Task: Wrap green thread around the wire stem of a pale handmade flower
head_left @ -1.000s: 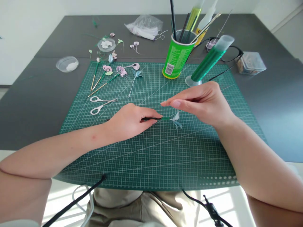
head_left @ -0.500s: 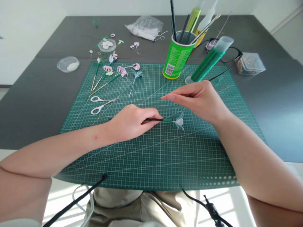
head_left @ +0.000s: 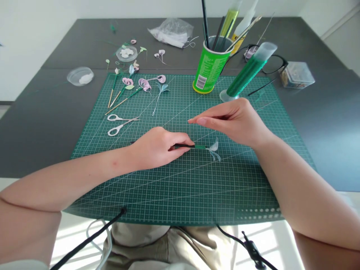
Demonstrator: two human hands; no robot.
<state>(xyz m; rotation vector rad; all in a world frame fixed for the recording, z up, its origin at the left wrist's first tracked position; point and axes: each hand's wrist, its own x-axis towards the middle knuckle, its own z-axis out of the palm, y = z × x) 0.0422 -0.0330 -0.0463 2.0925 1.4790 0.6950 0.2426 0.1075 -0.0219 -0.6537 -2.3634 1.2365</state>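
Observation:
My left hand (head_left: 159, 148) is closed around the dark stem of an artificial flower (head_left: 213, 150), held level above the cutting mat (head_left: 180, 187). Its pale blue, sheer petals point right, and a short green wrapped section (head_left: 200, 147) lies between them and my fingers. Above and to the right of the bloom, my right hand (head_left: 230, 122) is pinched, thumb against fingertips. Whatever it grips, if anything, is too fine to make out. A tube wound with green thread (head_left: 246, 78) stands tilted just behind this hand.
White-handled scissors (head_left: 115, 125) lie left of my left hand. Behind them are several pink flowers on sticks (head_left: 144, 84) and a blue sprig (head_left: 162, 88). A green can (head_left: 210, 69) of tools, eyeglasses (head_left: 277, 63) and a clear box (head_left: 297, 75) stand at back right.
The flower has turned about its stem, so its petals face differently, and has dipped slightly. My right hand has shifted a little left and down, still pinched.

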